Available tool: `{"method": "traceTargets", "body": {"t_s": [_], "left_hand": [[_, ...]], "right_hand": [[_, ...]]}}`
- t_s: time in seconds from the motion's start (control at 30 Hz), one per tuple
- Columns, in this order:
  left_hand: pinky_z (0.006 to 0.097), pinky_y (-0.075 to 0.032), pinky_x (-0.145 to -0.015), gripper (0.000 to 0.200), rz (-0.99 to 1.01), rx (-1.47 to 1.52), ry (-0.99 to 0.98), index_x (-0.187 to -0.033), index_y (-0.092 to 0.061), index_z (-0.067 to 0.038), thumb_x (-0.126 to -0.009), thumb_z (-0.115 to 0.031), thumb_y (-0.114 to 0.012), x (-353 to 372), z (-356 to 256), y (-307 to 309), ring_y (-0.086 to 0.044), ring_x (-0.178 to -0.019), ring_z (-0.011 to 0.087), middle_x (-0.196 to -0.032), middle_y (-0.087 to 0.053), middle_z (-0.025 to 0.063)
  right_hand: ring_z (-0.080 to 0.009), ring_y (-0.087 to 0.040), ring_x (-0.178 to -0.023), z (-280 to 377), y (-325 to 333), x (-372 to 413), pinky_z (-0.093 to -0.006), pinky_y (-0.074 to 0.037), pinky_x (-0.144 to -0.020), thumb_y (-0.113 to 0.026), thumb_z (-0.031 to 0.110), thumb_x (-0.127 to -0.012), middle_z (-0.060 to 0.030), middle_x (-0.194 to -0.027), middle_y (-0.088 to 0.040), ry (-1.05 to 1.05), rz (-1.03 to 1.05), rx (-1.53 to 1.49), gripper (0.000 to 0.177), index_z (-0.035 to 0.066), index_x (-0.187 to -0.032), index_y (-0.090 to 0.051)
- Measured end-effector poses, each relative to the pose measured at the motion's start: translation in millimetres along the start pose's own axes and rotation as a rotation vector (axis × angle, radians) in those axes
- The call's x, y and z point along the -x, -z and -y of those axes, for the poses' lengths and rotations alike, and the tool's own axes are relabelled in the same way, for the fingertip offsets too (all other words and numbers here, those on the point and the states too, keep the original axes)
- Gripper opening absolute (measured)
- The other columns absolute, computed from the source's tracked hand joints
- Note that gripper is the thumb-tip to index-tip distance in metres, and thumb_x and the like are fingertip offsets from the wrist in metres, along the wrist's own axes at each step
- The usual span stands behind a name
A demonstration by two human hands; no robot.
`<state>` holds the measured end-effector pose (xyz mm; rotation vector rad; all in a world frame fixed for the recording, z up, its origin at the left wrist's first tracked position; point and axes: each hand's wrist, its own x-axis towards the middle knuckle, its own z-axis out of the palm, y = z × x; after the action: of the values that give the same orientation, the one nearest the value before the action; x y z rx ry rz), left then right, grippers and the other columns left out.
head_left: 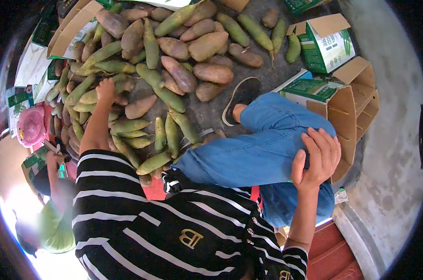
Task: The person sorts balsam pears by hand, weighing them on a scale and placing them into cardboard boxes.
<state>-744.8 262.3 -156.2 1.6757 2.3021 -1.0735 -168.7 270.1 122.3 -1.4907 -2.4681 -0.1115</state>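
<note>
My left hand [105, 89] reaches into the big pile, its fingers curled down over a green radish [88, 97]. The fingertips are partly hidden. Green radishes [168, 95] and purplish-red radishes [179, 73] lie heaped around it. Over on the other side, my right hand [321, 156] rests on my bent knee in blue jeans [258, 156]. Its fingers are stretched out and the thumb stands apart. A small dark patch shows beside that thumb; I cannot make out what it is.
Green-and-white cartons [326, 44] stand at the upper right, with open brown cartons [342, 126] beside my knee. Another open carton [74, 28] is at the upper left. A pink basin [31, 126] and a person in a green shirt [57, 226] are at the left.
</note>
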Motion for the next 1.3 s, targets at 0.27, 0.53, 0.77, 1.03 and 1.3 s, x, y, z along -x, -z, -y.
{"method": "traceTargets", "body": {"t_s": [0.27, 0.53, 0.77, 1.03, 1.3], "left_hand": [[0.0417, -0.045, -0.076, 0.068, -0.014, 0.099, -0.401, -0.110, -0.046, -0.006, -0.057, -0.032, -0.079, 82, -117, 2, -0.053, -0.096, 0.0306, -0.102, -0.052, 0.0131], [0.0416, -0.046, -0.082, 0.067, -0.090, 0.557, -0.423, -0.112, -0.040, -0.002, -0.062, -0.030, -0.075, 117, -167, 11, -0.053, -0.099, 0.0347, -0.110, -0.051, 0.0177], [0.0341, -0.044, -0.084, 0.057, -0.259, 1.246, -0.444, -0.117, -0.043, 0.000, -0.070, -0.014, -0.072, 143, -189, 169, -0.056, -0.097, 0.0250, -0.109, -0.056, 0.0148], [0.0314, -0.044, -0.087, 0.056, -0.795, 1.797, -0.868, -0.117, -0.044, 0.003, -0.069, -0.001, -0.072, 208, -262, 366, -0.055, -0.096, 0.0173, -0.109, -0.056, 0.0110], [0.0384, -0.044, -0.084, 0.043, -0.770, 0.767, -1.477, -0.109, -0.052, -0.001, -0.075, -0.023, -0.067, 277, -372, 461, -0.053, -0.097, 0.0371, -0.104, -0.053, 0.0195]], "right_hand": [[-0.0248, -0.055, -0.101, -6, -1, 8, -0.0433, -0.035, -0.095, -0.056, 0.022, -0.074, -0.0055, -0.102, -0.062, 0.003, -0.046, -0.053, 0.024, 0.010, -0.092, -0.065], [-0.0278, -0.054, -0.105, -35, 5, 32, -0.0440, -0.038, -0.093, -0.057, 0.029, -0.074, -0.0088, -0.110, -0.059, 0.027, -0.156, -0.338, 0.032, 0.009, -0.099, -0.063], [-0.0336, -0.053, -0.104, -133, 23, 96, -0.0416, -0.042, -0.089, -0.050, 0.028, -0.085, -0.0175, -0.111, -0.057, -0.605, -0.044, -0.198, 0.032, 0.003, -0.104, -0.058], [-0.0376, -0.058, -0.090, -161, -3, 147, -0.0469, -0.045, -0.079, -0.031, 0.040, -0.094, -0.0201, -0.095, -0.062, -0.695, 0.456, -0.277, 0.045, 0.005, -0.098, -0.060], [-0.0384, -0.059, -0.084, -158, -7, 144, -0.0480, -0.046, -0.075, -0.032, 0.038, -0.094, -0.0205, -0.084, -0.063, -0.682, 0.475, -0.236, 0.046, 0.005, -0.089, -0.063]]}}
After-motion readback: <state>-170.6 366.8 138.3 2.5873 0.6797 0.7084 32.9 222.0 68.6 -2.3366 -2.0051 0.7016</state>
